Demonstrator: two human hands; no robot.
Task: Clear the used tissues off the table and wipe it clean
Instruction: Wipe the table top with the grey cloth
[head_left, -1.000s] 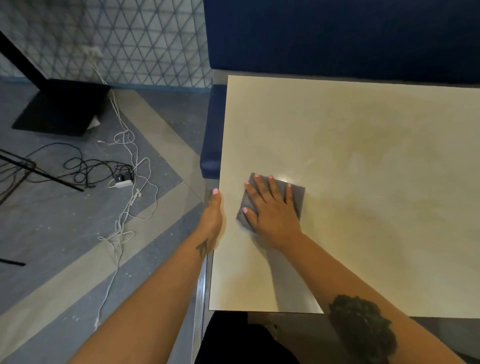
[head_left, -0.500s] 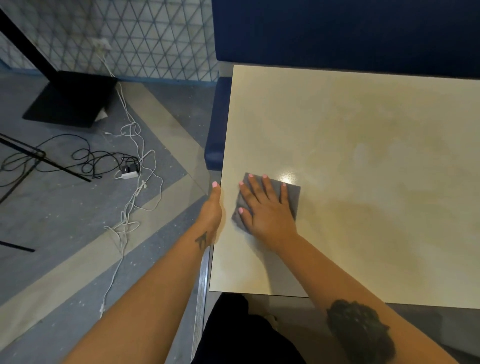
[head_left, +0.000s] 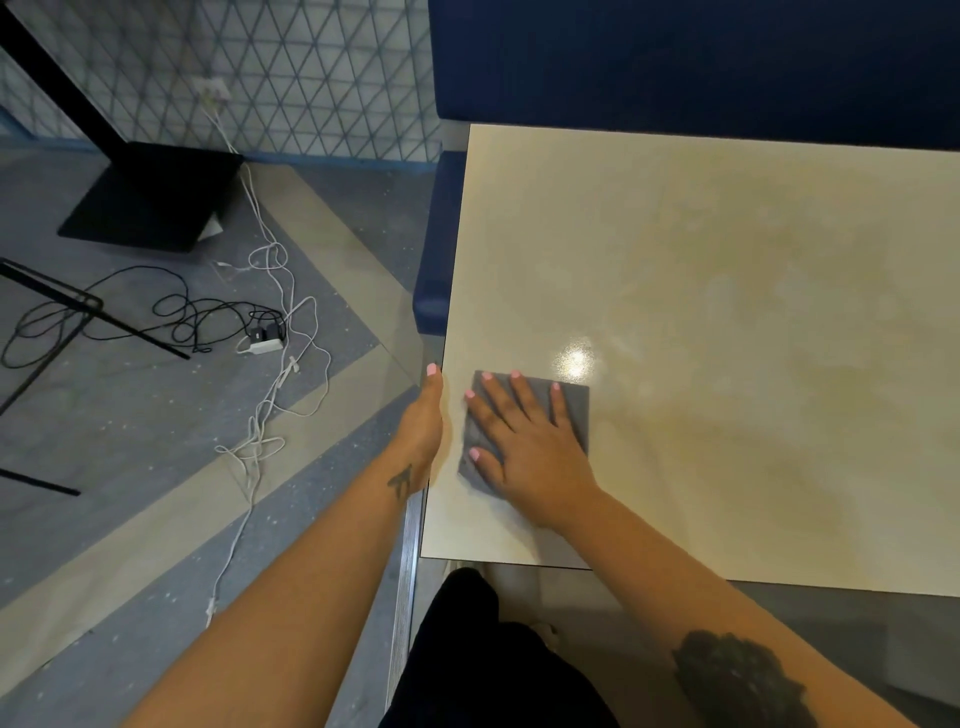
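Note:
A folded grey cloth lies flat on the cream table, close to its left edge. My right hand presses down on the cloth with fingers straight and spread. My left hand is held edge-on against the table's left edge, just left of the cloth, fingers straight. No tissues show on the tabletop.
A dark blue bench runs behind the table and down its far left side. On the floor to the left lie tangled black and white cables and a black stand base. My dark-clad leg is below the table's near edge.
My right hand has slid the cloth slightly left, toward the table's left edge and my left hand. The view has shifted a little; the left hand stays at the edge.

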